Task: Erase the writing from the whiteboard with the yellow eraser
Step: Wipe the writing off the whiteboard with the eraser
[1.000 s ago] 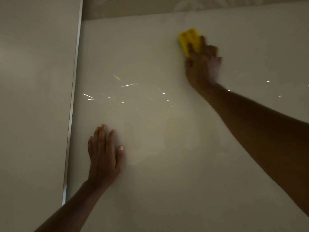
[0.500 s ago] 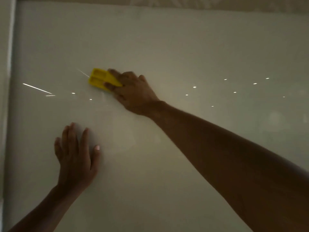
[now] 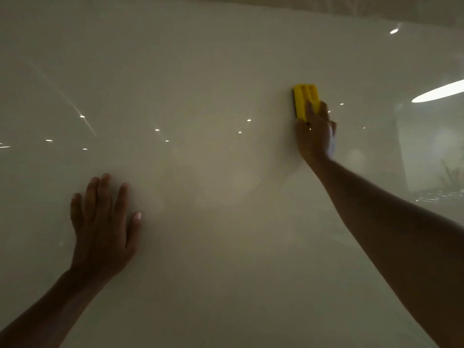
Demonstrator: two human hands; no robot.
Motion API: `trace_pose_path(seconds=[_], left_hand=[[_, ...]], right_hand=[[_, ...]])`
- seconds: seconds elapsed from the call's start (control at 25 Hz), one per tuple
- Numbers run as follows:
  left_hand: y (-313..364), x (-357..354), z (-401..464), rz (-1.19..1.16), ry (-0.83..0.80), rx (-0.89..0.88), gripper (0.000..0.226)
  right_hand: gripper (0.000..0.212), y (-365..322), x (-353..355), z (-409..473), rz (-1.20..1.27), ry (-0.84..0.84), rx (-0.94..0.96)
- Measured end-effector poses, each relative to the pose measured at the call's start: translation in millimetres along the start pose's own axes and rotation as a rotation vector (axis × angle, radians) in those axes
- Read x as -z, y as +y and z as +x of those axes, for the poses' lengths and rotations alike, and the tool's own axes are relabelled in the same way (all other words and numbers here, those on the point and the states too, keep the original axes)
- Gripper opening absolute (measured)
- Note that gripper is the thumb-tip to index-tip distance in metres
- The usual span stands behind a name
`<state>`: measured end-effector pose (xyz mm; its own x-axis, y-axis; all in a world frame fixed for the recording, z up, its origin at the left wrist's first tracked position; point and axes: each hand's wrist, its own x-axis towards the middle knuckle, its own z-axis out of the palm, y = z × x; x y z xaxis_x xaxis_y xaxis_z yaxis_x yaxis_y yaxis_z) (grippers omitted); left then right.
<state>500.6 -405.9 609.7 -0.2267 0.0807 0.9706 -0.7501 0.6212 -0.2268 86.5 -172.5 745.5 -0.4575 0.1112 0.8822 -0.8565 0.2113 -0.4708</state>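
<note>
— Glossy whiteboard (image 3: pixel 226 59) fills the view; any writing left?

— None visible. The right hand (image 3: pixel 315 136), clamped on the yellow eraser (image 3: pixel 305 97), has swept from the left side to the upper right. Left hand (image 3: pixel 103 227) lies flat, fingers spread.

— Probably nearly done, then.

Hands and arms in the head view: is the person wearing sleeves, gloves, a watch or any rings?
Both forearms are bare as far as the frame shows: no sleeves and no gloves. The left hand shows no ring or watch, and its thumbnail looks pale, possibly polished. The right hand also shows no ring or wristband, though dim light hides fine detail.
</note>
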Motion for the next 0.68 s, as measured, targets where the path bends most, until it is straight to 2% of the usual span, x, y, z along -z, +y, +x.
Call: trace_pose_path(seconds=[0.16,0.24,0.28,0.32,0.36,0.44,0.52,0.56,0.6,0.68], left_hand=[[45.7,-13.8,10.0,0.015,0.028,-0.001,0.062],[61.8,-16.5,16.4,0.019,0.034,0.014,0.062],[71.4,-18.9,20.5,0.007,0.031,0.013,0.063],[81.0,-22.3,23.8,-0.004,0.03,0.003,0.063],[88.5,-25.5,26.5,-0.007,0.03,-0.014,0.063],[104.6,-33.6,31.2,-0.016,0.031,-0.072,0.063],[119.9,-44.4,32.9,-0.054,0.02,-0.11,0.065],[127.3,-49.5,33.1,-0.075,0.012,-0.108,0.067],[132.7,-53.5,33.2,-0.09,0.004,-0.1,0.07],[143.7,-60.9,31.8,-0.097,-0.005,-0.116,0.073]], right_hand=[[0.057,84.0,16.5,-25.4,-0.009,0.051,-0.232],[0.057,90.5,15.4,-55.7,-0.018,0.07,-0.317],[0.056,88.4,13.2,-76.9,-0.014,0.075,-0.274],[0.055,85.7,9.4,-102.9,0.021,0.085,-0.137],[0.053,80.8,4.6,-133.7,0.07,0.077,0.071],[0.048,80.6,-3.6,-194.8,0.051,-0.057,0.529],[0.051,98.0,1.9,-216.6,0.02,-0.192,0.801],[0.053,112.6,8.3,-208.5,0.032,-0.201,0.821],[0.055,127.9,12.9,-195.5,0.036,-0.162,0.757],[0.056,167.5,22.2,-169.1,0.03,-0.027,0.489]])
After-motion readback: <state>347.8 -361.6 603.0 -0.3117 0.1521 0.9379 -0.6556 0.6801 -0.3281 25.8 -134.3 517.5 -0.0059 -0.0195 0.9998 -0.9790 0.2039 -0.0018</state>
